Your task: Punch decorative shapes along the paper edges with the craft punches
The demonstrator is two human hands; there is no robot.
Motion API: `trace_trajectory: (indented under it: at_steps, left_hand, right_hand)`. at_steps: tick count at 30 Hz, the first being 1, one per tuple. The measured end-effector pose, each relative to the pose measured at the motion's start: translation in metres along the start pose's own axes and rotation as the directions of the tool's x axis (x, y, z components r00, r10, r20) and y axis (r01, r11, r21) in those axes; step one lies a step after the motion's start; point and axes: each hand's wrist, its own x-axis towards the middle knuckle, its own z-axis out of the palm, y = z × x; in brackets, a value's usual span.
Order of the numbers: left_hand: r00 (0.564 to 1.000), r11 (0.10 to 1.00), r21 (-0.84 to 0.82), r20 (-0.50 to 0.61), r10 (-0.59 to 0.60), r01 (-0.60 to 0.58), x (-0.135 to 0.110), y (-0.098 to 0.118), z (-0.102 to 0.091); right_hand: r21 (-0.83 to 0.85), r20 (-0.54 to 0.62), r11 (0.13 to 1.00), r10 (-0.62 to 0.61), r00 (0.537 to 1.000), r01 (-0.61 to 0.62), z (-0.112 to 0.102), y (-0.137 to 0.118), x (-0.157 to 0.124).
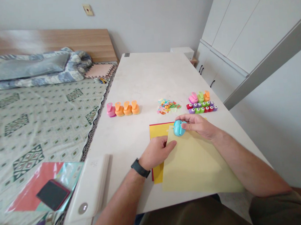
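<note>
A light-blue craft punch (178, 128) sits at the top left corner of a pale yellow paper sheet (199, 163). My right hand (198, 126) is closed around the punch's right side, thumb in front and fingers behind. My left hand (159, 151) pinches the sheet's left edge just below the punch, with the thumb on top and the fingers partly hidden. Beneath the pale sheet lies a stack of brighter yellow paper (158, 175) with a red edge showing. Whether the punch is pressed down cannot be seen.
Small colourful paper cut-outs (168, 105) lie in a pile beyond my hands. Orange and pink punches (123, 109) stand in a row at left; many smaller punches (201, 104) sit at right. A white machine (90, 187) lies along the table's left edge, beside a bed holding a phone (53, 195).
</note>
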Motion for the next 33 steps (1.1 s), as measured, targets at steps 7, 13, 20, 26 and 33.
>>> trace_trajectory:
  at_steps: [7, 13, 20, 26, 33]
  left_hand:
    - [1.000, 1.000, 0.025, -0.018, 0.009, -0.009, 0.0004, 0.0001, -0.0001]
    - [0.999, 0.999, 0.035, -0.035, 0.006, -0.005, 0.0001, -0.0003, 0.0000]
    - [1.000, 1.000, 0.019, -0.029, -0.001, 0.002, -0.0006, 0.0020, -0.0010]
    - [0.999, 1.000, 0.019, -0.029, 0.019, -0.019, -0.0010, 0.0015, -0.0007]
    - [1.000, 1.000, 0.019, -0.027, 0.005, -0.004, -0.0002, 0.0003, 0.0000]
  right_hand:
    - [0.005, -0.003, 1.000, -0.004, 1.000, 0.004, -0.0008, 0.0015, 0.0000]
    - [-0.003, 0.006, 1.000, -0.007, 1.000, 0.007, -0.0024, 0.0047, 0.0009]
    - [-0.018, 0.001, 1.000, -0.004, 1.000, 0.005, -0.0021, 0.0045, 0.0008]
    - [-0.028, -0.003, 0.999, -0.017, 1.000, 0.017, -0.0018, 0.0053, 0.0013]
    - [-0.022, -0.027, 1.000, -0.018, 0.999, 0.018, 0.0015, 0.0037, 0.0015]
